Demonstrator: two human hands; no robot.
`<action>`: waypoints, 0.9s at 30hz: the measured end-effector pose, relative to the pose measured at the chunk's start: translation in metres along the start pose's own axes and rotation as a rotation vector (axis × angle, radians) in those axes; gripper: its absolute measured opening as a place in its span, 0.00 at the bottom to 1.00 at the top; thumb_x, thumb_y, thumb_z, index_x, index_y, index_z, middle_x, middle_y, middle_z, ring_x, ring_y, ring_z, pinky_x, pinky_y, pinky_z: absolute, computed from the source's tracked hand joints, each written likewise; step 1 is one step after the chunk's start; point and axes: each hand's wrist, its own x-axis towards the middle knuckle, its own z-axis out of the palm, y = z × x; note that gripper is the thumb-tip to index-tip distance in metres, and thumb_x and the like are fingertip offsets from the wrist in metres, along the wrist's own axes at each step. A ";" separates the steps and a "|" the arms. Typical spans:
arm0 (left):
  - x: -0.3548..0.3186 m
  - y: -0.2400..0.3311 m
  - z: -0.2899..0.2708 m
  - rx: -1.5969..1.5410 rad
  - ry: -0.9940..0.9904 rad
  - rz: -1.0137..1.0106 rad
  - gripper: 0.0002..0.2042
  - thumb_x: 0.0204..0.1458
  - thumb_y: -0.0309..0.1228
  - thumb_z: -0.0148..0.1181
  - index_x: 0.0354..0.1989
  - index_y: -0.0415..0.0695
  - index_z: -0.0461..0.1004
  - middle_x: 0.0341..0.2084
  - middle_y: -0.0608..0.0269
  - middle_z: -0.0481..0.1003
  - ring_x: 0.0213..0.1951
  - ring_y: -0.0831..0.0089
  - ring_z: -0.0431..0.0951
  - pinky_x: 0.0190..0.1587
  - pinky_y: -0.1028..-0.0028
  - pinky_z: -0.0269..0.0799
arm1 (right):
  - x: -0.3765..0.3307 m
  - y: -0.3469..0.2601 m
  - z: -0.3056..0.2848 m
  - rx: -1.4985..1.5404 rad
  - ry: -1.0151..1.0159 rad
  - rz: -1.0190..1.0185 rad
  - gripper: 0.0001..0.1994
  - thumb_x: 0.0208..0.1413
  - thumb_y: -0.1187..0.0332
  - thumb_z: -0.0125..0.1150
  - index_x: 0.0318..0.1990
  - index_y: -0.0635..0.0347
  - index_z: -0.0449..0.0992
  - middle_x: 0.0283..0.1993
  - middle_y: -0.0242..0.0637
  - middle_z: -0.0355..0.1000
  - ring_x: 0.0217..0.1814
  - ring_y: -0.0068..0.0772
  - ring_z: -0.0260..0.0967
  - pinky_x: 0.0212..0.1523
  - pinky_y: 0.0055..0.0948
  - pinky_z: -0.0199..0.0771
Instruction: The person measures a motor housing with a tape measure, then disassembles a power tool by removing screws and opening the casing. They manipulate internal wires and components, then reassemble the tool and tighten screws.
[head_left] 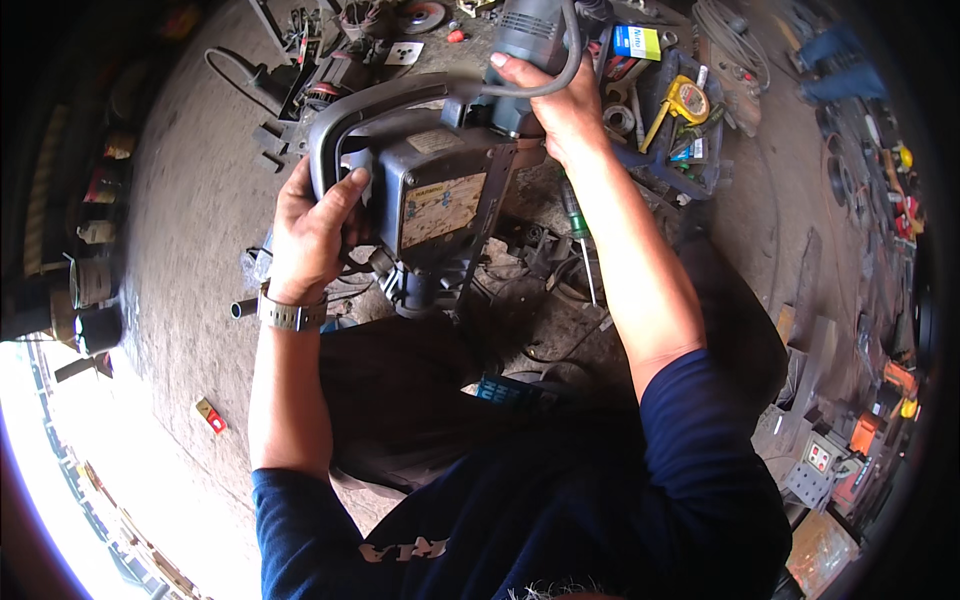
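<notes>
The heavy grey power tool (430, 190) is held above the workshop floor (190, 200): the left hand (315, 235) is wrapped shut around its loop handle (345, 115), while the right hand (560, 105) is clamped on the motor housing (530, 40), which steadies the weight at two points. The tool's lower end is hidden behind the dark trousers (400, 400), and the tray of small tools (670, 120) beyond is too cluttered to itemise.

- Two bare hands grip the machine: a left hand (312, 228) and a right hand (557, 105).
- One large grey power tool (440, 185), with one looped handle (345, 120).
- One wristwatch (290, 315), worn on the left wrist.
- One yellow tape measure (688, 100) in one open toolbox (700, 165).
- One green-handled screwdriver (577, 235) on the floor.
- One small red-and-yellow object (209, 414) on the concrete.
- Perhaps three dark tins (92, 282) at the left rim, where the view bends and darkens.
</notes>
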 end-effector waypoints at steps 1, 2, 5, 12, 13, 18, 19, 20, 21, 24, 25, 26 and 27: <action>0.003 -0.004 -0.004 -0.008 -0.004 -0.005 0.11 0.57 0.29 0.70 0.43 0.42 0.75 0.19 0.74 0.71 0.16 0.85 0.66 0.19 0.81 0.63 | 0.002 0.008 0.004 -0.123 0.094 -0.181 0.41 0.46 0.68 0.81 0.67 0.61 0.61 0.58 0.41 0.72 0.59 0.39 0.73 0.58 0.37 0.80; 0.004 -0.009 -0.004 -0.025 -0.021 -0.011 0.11 0.56 0.29 0.70 0.43 0.42 0.75 0.20 0.74 0.72 0.16 0.85 0.66 0.19 0.81 0.63 | 0.002 0.013 -0.001 -0.050 0.039 -0.078 0.40 0.46 0.67 0.81 0.66 0.61 0.63 0.57 0.40 0.73 0.57 0.39 0.74 0.57 0.37 0.80; 0.014 -0.013 -0.003 -0.048 -0.068 -0.033 0.12 0.56 0.30 0.71 0.44 0.41 0.75 0.22 0.73 0.73 0.18 0.84 0.67 0.21 0.81 0.63 | 0.007 0.027 -0.005 -0.084 0.034 0.014 0.32 0.48 0.64 0.80 0.61 0.61 0.72 0.52 0.39 0.79 0.52 0.35 0.77 0.52 0.37 0.81; 0.044 -0.016 -0.013 -0.301 -0.084 -0.213 0.27 0.71 0.57 0.39 0.40 0.43 0.71 0.17 0.61 0.69 0.16 0.71 0.64 0.25 0.68 0.67 | 0.032 0.059 -0.020 0.048 -0.109 -0.050 0.21 0.53 0.62 0.77 0.52 0.60 0.80 0.50 0.32 0.80 0.53 0.25 0.74 0.59 0.30 0.70; 0.046 -0.018 -0.016 -0.334 -0.114 -0.210 0.26 0.72 0.54 0.38 0.41 0.43 0.71 0.17 0.61 0.69 0.16 0.72 0.64 0.26 0.68 0.67 | 0.034 0.061 -0.022 0.037 -0.129 -0.067 0.22 0.53 0.62 0.77 0.53 0.60 0.80 0.51 0.32 0.79 0.53 0.26 0.74 0.59 0.30 0.70; 0.053 -0.023 -0.026 -0.478 -0.227 -0.184 0.24 0.72 0.52 0.40 0.46 0.43 0.73 0.22 0.61 0.73 0.19 0.73 0.69 0.29 0.69 0.72 | 0.043 0.072 -0.015 0.064 -0.096 0.015 0.25 0.52 0.61 0.78 0.54 0.62 0.78 0.53 0.36 0.78 0.53 0.27 0.74 0.59 0.32 0.71; 0.056 -0.022 -0.025 -0.420 -0.162 -0.196 0.24 0.73 0.52 0.39 0.47 0.43 0.74 0.23 0.61 0.74 0.21 0.74 0.70 0.30 0.70 0.73 | 0.045 0.072 -0.012 0.068 -0.074 0.024 0.25 0.52 0.61 0.78 0.54 0.63 0.78 0.53 0.36 0.78 0.53 0.27 0.74 0.58 0.32 0.72; 0.060 -0.022 -0.023 -0.361 -0.098 -0.209 0.24 0.73 0.51 0.38 0.48 0.44 0.74 0.24 0.61 0.74 0.22 0.74 0.71 0.32 0.72 0.73 | 0.049 0.074 -0.013 0.067 -0.060 0.095 0.26 0.51 0.60 0.79 0.53 0.65 0.79 0.52 0.37 0.78 0.53 0.28 0.75 0.57 0.32 0.73; 0.062 -0.019 -0.023 -0.300 -0.032 -0.217 0.24 0.73 0.51 0.37 0.49 0.45 0.75 0.25 0.62 0.75 0.24 0.74 0.72 0.33 0.73 0.74 | 0.053 0.073 -0.014 0.085 -0.103 0.113 0.26 0.50 0.60 0.79 0.53 0.66 0.79 0.52 0.38 0.79 0.53 0.29 0.75 0.57 0.33 0.74; 0.067 -0.018 -0.027 -0.374 -0.055 -0.296 0.23 0.71 0.51 0.45 0.48 0.44 0.78 0.28 0.65 0.79 0.26 0.75 0.76 0.30 0.75 0.76 | 0.056 0.076 -0.016 0.090 -0.096 0.151 0.26 0.50 0.60 0.79 0.52 0.66 0.79 0.51 0.38 0.80 0.53 0.29 0.76 0.57 0.33 0.74; 0.069 -0.015 -0.021 -0.405 -0.048 -0.342 0.22 0.71 0.51 0.46 0.46 0.44 0.79 0.26 0.66 0.79 0.25 0.75 0.77 0.28 0.75 0.76 | 0.059 0.078 -0.019 0.089 -0.096 0.165 0.26 0.50 0.59 0.80 0.52 0.66 0.79 0.51 0.38 0.80 0.53 0.29 0.76 0.58 0.33 0.74; 0.070 -0.010 -0.015 -0.383 0.039 -0.367 0.23 0.72 0.51 0.43 0.48 0.45 0.78 0.27 0.63 0.80 0.22 0.73 0.77 0.24 0.74 0.77 | 0.061 0.080 -0.022 0.089 -0.092 0.179 0.26 0.50 0.59 0.80 0.52 0.66 0.79 0.51 0.38 0.80 0.53 0.29 0.76 0.58 0.34 0.74; 0.070 -0.015 -0.019 -0.350 -0.004 -0.312 0.23 0.71 0.51 0.44 0.49 0.45 0.78 0.28 0.63 0.81 0.25 0.75 0.79 0.27 0.74 0.79 | 0.061 0.079 -0.023 0.091 -0.095 0.197 0.26 0.50 0.59 0.80 0.52 0.65 0.79 0.52 0.38 0.79 0.53 0.29 0.76 0.58 0.34 0.74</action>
